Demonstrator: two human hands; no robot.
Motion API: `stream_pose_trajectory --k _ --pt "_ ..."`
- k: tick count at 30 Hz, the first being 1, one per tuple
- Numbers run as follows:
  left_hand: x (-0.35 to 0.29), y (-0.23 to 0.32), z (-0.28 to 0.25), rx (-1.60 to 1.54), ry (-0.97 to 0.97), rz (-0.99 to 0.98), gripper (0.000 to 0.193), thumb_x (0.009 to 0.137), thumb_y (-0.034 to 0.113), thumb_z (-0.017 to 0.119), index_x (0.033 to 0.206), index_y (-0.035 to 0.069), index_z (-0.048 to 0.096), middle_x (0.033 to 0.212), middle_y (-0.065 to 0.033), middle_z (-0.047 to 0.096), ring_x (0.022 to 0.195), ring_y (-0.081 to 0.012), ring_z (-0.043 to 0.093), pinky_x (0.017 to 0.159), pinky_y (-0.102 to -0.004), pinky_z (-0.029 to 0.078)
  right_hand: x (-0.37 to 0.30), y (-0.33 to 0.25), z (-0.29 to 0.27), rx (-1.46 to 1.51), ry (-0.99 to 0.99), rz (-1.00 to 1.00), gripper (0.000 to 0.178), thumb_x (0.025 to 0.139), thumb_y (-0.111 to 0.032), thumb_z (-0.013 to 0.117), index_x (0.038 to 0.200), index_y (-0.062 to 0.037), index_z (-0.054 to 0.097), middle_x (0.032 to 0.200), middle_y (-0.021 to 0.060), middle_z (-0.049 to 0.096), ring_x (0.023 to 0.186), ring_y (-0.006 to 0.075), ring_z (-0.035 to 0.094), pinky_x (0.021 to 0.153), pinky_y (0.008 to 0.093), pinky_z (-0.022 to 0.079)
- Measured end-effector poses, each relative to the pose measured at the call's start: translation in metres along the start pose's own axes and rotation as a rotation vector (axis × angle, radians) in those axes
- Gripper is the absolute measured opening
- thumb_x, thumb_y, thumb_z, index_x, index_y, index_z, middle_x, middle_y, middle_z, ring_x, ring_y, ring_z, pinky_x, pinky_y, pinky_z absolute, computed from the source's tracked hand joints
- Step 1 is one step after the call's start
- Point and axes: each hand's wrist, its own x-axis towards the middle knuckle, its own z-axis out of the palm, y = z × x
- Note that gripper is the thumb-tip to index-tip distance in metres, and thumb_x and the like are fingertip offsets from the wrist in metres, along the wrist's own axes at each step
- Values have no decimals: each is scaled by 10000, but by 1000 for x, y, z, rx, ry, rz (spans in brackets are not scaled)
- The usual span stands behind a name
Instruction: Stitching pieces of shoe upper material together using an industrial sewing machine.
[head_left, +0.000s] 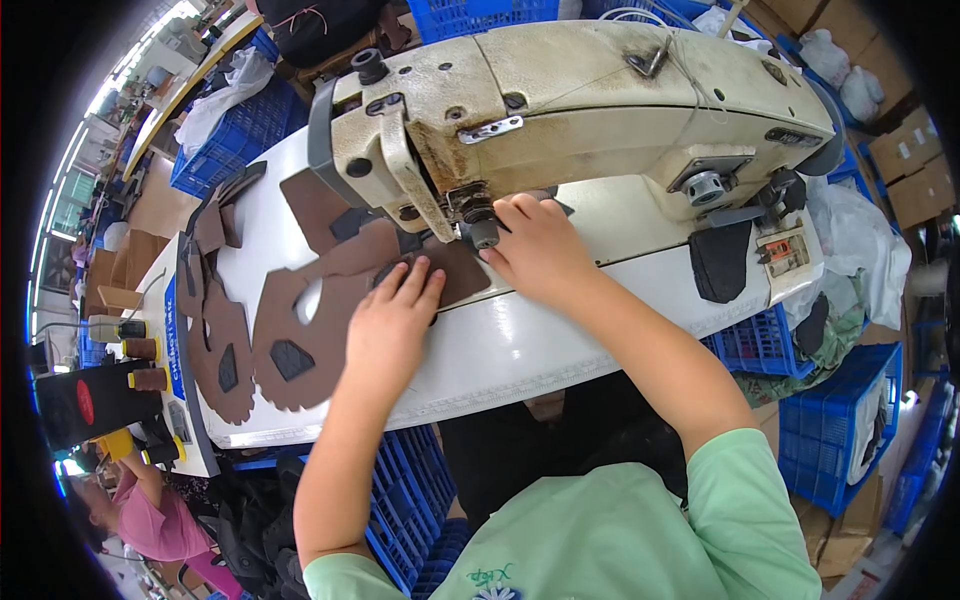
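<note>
My left hand (392, 318) lies with its fingers stretched out on a brown flat cut piece (340, 290), just left of the sewing machine's (600, 100) needle area. That piece has an oval hole, a scalloped lower end and a dark angular patch (291, 360). Close to the needle, my right hand (540, 248) rests with thumb and fingers apart beside the presser area (483, 232). Its fingertips are partly hidden by the machine head. Under the head, a brown edge of material (462, 275) lies between both hands.
More brown pieces (222, 350) with dark patches lie on the white table's left end. A black cut piece (720, 262) sits at the right. Blue crates (840, 425) surround the table. Thread spools (150, 379) stand at the left, with a person in pink (165, 520) beyond.
</note>
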Motion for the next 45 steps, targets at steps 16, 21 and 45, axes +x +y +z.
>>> stream_pose_trajectory --k 16,21,45 --pt "-24 -6 -11 181 -89 -334 721 716 -64 584 1408 91 458 1408 -140 513 1236 -300 538 966 -403 481 -10 13 1 127 16 -113 415 785 -314 705 1085 -35 636 1159 56 571 1070 211 504 895 360 408" --pt "18 -16 -55 426 -277 -224 361 807 89 596 1165 92 643 1080 -74 678 1048 -245 641 821 -360 515 -12 4 5 135 -5 -58 385 800 -310 692 1044 -21 623 1211 83 565 1112 244 500 908 380 407" --pt "33 -5 15 -494 143 -63 387 663 -9 593 1025 36 722 1112 -131 687 1101 -311 614 939 -389 497 -5 17 -5 215 -114 -294 324 663 -242 707 958 -107 718 1030 65 683 988 245 605 878 422 485"
